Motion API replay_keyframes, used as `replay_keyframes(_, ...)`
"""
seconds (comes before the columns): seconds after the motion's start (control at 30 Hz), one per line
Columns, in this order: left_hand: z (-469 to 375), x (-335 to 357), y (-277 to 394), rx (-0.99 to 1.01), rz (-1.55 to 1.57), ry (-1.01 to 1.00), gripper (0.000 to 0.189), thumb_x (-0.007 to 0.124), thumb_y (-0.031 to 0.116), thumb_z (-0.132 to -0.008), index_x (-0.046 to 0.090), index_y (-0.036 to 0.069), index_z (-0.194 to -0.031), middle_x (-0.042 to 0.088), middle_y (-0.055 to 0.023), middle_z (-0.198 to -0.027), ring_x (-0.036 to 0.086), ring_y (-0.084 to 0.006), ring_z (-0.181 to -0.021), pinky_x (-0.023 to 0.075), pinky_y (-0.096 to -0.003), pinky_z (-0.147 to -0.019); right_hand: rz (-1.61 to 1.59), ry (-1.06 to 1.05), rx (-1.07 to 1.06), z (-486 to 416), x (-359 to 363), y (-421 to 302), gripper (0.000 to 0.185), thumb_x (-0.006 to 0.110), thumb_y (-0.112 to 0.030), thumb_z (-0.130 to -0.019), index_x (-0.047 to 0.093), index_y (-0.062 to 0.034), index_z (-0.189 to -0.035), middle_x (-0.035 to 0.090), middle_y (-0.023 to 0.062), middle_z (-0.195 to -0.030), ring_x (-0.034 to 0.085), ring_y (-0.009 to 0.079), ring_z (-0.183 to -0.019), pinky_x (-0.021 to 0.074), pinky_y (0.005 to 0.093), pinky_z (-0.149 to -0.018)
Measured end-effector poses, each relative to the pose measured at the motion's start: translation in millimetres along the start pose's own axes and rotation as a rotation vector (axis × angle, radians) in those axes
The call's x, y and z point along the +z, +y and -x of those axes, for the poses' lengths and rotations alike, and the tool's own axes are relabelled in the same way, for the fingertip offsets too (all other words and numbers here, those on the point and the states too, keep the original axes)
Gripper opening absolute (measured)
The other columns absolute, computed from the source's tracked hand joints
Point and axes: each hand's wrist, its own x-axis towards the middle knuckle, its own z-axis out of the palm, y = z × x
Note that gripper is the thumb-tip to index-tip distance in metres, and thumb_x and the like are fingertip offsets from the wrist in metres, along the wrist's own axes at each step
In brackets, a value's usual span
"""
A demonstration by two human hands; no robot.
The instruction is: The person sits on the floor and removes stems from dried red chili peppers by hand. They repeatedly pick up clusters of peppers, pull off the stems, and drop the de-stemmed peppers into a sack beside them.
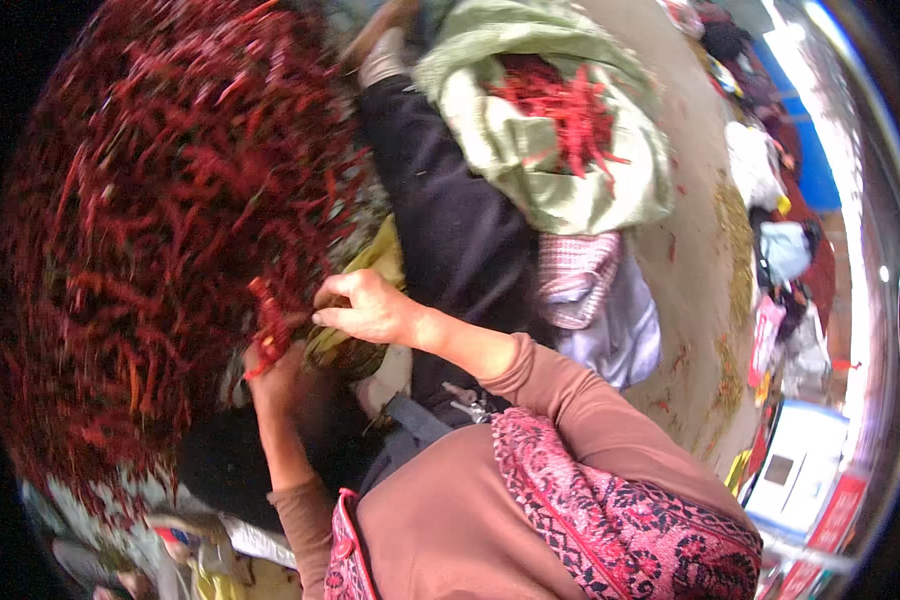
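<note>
A large heap of red chili peppers [172, 210] fills the left side of the view. My left hand [277, 367] is at the heap's lower right edge, holding a small bunch of red chili peppers [270, 322]. Just to the right, my right hand [371, 307] is raised with thumb and forefinger curved near each other; whether a pepper is between the fingertips cannot be told. Under it lies yellow cloth or sacking [379, 259]. Beyond my outstretched leg, a pale green woven sack [487, 142] with a rolled-down rim holds more red chili peppers [570, 112].
A checked cloth [579, 277] and a pale lilac bag or cloth [615, 330] lie beside the sack. Scattered plant bits mark the floor [667, 300]. Bags and people are along the far right; parts of other people show at the lower left.
</note>
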Motion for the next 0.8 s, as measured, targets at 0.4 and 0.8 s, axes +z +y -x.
replay_keyframes(0.4, 2, -6, 0, -0.154, 0.2, 0.04, 0.02, 0.068, 0.008, -0.079, 0.064, 0.006, -0.099, 0.063, -0.0009, -0.077, 0.054, -0.008, -0.056, 0.0421, -0.0236, -0.046, -0.087, 0.031, -0.054, -23, 43, -12, 0.021, 0.062, -0.012, -0.077, 0.068, -0.0018, -0.094, 0.069, 0.0129, -0.087, 0.064, 0.014, -0.083, 0.0499, 0.0316, -0.077)
replay_keyframes(0.8, 10, 0, -4, -0.292, 0.44, 0.051, 0.027, 0.057, 0.005, -0.083, 0.057, 0.001, -0.111, 0.061, -0.0064, -0.081, 0.054, -0.0134, -0.064, 0.0426, -0.0256, -0.049, 0.697, 0.583, -0.478, 36, -153, -14, 0.01, 0.059, -0.011, -0.078, 0.066, -0.0044, -0.08, 0.063, 0.0104, -0.081, 0.061, 0.0289, -0.079, 0.0509, 0.0388, -0.074)
